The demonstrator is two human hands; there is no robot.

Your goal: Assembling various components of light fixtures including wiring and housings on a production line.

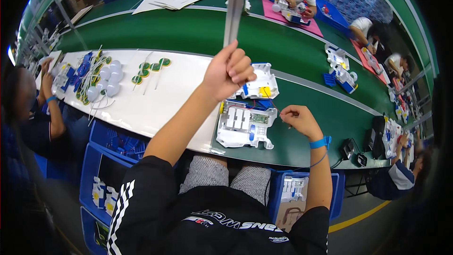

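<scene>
In front of me lies an opened white plastic housing. Its near half (231,137) holds white block-shaped parts and a small green circuit board (259,118). Behind it is the far half (265,76), with a yellow part (265,91) and blue pieces; thin dark red wires run between the halves. My left hand (230,72) is raised over the far half's left side, its fingers curled closed; whatever they hold is hidden. Right of the housing, my right hand (299,119) pinches thumb and forefinger together at the end of a thin wire. A blue strap (321,142) circles my right wrist.
Left on the white sheet are round green boards (150,68) and white domes (112,76) with cables. A metal post (236,9) rises beyond my left hand. Another housing (340,68) sits on the green belt. Blue bins (89,170) stand below the table; co-workers sit around.
</scene>
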